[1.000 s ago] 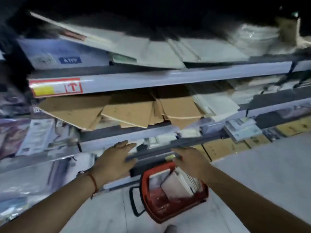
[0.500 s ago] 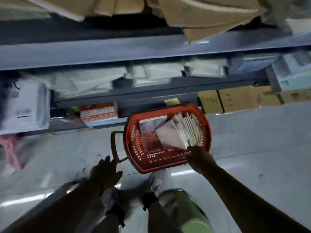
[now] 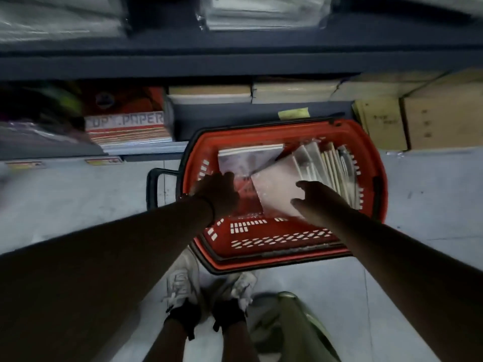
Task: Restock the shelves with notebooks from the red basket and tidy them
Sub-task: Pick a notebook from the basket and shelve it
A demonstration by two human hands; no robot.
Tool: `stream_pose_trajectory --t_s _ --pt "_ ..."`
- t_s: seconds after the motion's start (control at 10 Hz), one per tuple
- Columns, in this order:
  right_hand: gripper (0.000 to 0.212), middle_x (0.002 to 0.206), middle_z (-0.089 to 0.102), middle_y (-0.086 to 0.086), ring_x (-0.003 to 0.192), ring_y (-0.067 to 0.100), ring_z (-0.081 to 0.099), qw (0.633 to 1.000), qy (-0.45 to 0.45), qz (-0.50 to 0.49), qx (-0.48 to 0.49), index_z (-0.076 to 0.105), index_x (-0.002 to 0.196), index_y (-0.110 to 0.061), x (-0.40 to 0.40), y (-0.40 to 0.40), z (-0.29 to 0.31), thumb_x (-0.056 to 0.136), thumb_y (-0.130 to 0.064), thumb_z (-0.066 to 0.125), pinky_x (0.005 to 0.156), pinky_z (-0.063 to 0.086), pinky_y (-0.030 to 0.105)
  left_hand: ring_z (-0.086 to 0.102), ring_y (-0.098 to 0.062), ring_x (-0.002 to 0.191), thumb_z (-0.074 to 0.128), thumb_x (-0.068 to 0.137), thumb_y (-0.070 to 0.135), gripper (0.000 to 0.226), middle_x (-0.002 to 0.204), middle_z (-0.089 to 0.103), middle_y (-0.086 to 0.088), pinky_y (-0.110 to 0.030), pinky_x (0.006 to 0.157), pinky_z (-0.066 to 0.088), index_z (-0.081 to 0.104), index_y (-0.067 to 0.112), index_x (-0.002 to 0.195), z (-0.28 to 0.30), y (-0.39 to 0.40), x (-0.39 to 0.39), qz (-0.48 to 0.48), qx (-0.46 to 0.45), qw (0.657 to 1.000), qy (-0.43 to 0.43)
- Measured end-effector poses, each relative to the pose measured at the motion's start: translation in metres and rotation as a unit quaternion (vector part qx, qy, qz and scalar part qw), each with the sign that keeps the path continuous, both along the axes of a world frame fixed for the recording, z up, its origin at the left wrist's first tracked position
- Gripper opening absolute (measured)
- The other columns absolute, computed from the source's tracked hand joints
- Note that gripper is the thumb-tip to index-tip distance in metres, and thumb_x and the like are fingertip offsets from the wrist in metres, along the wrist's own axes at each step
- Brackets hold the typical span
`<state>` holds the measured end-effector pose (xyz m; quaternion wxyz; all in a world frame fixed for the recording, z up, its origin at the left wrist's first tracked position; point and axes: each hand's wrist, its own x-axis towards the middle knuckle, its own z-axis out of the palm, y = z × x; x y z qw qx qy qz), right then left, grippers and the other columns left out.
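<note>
A red basket [image 3: 285, 235] stands on the floor in front of the bottom shelf. Several plastic-wrapped notebooks [image 3: 321, 165] lean inside it toward the right, and one flat wrapped pack [image 3: 248, 159] lies at the left. My left hand [image 3: 218, 193] reaches into the basket's left side, fingers spread over the flat pack. My right hand [image 3: 312, 195] hovers open over a pale wrapped notebook [image 3: 277, 184] leaning in the middle, thumb and fingers apart around its lower edge. Neither hand visibly grips anything.
The grey shelves [image 3: 235, 61] rise straight ahead with wrapped paper stacks. A red paper ream pile [image 3: 128, 126] sits low left. Cardboard boxes [image 3: 418, 121] stand on the floor at right. My shoes [image 3: 209, 288] are just behind the basket, whose black handle [image 3: 154, 186] sticks out left.
The view has tilted down from the shelves to the floor. Both hands have dropped from the shelf edge into the basket, the left one arriving last.
</note>
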<state>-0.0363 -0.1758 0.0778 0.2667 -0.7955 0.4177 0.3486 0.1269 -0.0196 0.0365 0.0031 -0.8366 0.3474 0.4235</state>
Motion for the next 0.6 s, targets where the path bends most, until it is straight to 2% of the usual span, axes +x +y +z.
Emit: stream_pose_trajectory --t_s 0.1,0.2,0.3,0.4,0.5,0.6 --pt "0.059 0.139 0.056 0.012 0.123 0.028 0.056 0.999 -0.029 0.004 -0.018 0.039 0.149 -0.021 0.022 -0.014 -0.024 0.095 -0.036 0.056 0.101 0.046 0.034 0.058 -0.031 0.116 0.051 0.097 0.029 0.054 0.142 0.048 -0.017 -0.039 0.091 0.053 0.038 0.015 0.147 -0.015 -0.018 0.005 0.001 0.007 1.000 -0.004" --pt "0.059 0.144 0.052 0.012 0.125 0.028 0.054 0.999 -0.045 -0.007 -0.014 0.037 0.150 -0.017 0.037 -0.022 -0.039 0.097 -0.034 0.056 0.097 0.043 0.030 0.046 -0.036 0.135 0.046 0.101 0.021 0.069 0.166 -0.005 -0.017 -0.036 0.095 0.053 0.009 0.018 0.160 -0.025 -0.034 0.004 0.004 0.027 1.000 -0.001" --pt "0.055 0.144 0.052 0.013 0.127 0.030 0.052 0.998 -0.053 -0.012 -0.029 0.041 0.147 -0.013 0.046 -0.028 -0.056 0.097 -0.032 0.056 0.094 0.041 0.029 0.041 -0.041 0.137 0.046 0.100 0.014 0.081 0.161 -0.029 -0.015 -0.043 0.098 0.053 -0.008 0.018 0.159 -0.040 -0.044 0.001 0.025 0.039 0.999 0.003" --pt "0.053 0.141 0.054 0.016 0.125 0.032 0.053 0.998 -0.055 -0.012 -0.034 0.045 0.144 -0.011 0.047 -0.029 -0.071 0.096 -0.029 0.057 0.090 0.042 0.030 0.037 -0.046 0.139 0.044 0.099 0.013 0.083 0.157 -0.037 -0.014 -0.050 0.105 0.047 -0.015 0.018 0.158 -0.059 -0.042 -0.008 0.044 0.048 0.998 -0.003" --pt "0.060 0.144 0.049 0.018 0.127 0.032 0.052 0.997 -0.063 -0.025 -0.031 0.038 0.148 -0.011 0.043 -0.025 -0.086 0.096 -0.030 0.058 0.091 0.042 0.030 0.015 -0.049 0.147 0.040 0.100 0.018 0.081 0.159 -0.033 -0.014 -0.047 0.106 0.045 -0.017 0.018 0.157 -0.070 -0.029 -0.021 0.015 0.029 0.997 -0.066" --pt "0.063 0.140 0.053 0.016 0.118 0.031 0.057 0.997 -0.067 -0.044 -0.025 0.033 0.150 -0.013 0.040 -0.016 -0.095 0.094 -0.028 0.058 0.084 0.048 0.030 0.014 -0.047 0.148 0.046 0.100 0.026 0.088 0.160 -0.029 -0.018 -0.043 0.102 0.046 -0.021 0.017 0.156 -0.070 -0.015 -0.032 -0.030 0.010 0.992 -0.123"
